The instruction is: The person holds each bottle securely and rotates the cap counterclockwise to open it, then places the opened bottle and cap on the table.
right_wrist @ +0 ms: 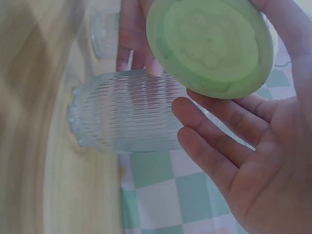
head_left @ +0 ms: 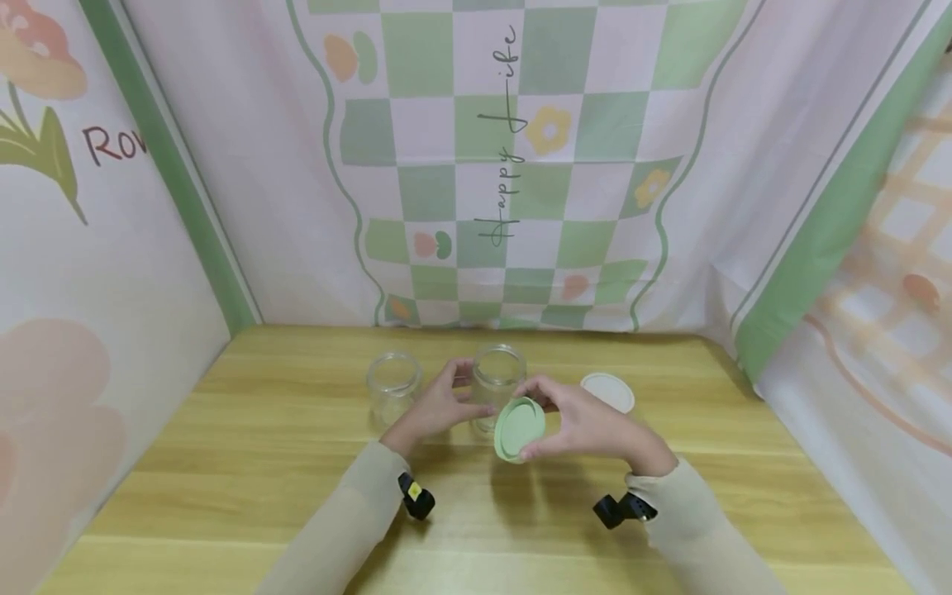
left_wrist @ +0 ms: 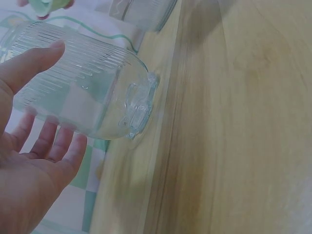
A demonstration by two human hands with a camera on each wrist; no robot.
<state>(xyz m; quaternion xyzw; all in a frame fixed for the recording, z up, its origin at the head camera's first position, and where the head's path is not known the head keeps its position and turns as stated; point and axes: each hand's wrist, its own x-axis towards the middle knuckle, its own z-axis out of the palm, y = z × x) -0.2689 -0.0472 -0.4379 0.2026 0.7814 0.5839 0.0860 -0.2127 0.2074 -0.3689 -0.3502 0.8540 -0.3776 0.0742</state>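
Note:
My right hand [head_left: 583,421] pinches a round pale-green lid [head_left: 520,430] by its edge, tilted up in front of a clear glass jar [head_left: 500,372]. In the right wrist view the lid [right_wrist: 209,46] shows a raised pattern on its face, and several fingers of that hand spread below it. The jar [left_wrist: 83,80] has ribbed sides and stands upright on the table. My left hand [head_left: 439,401] is at the jar's left side, thumb stretched across the near side and fingers loosely spread at its wall. Fingertips of the left hand [left_wrist: 36,165] show right at the glass.
A second clear glass jar [head_left: 394,384] stands to the left of my left hand. A white round lid [head_left: 608,392] lies on the wooden table [head_left: 297,471] behind my right hand. A checked curtain [head_left: 483,190] hangs at the table's far edge.

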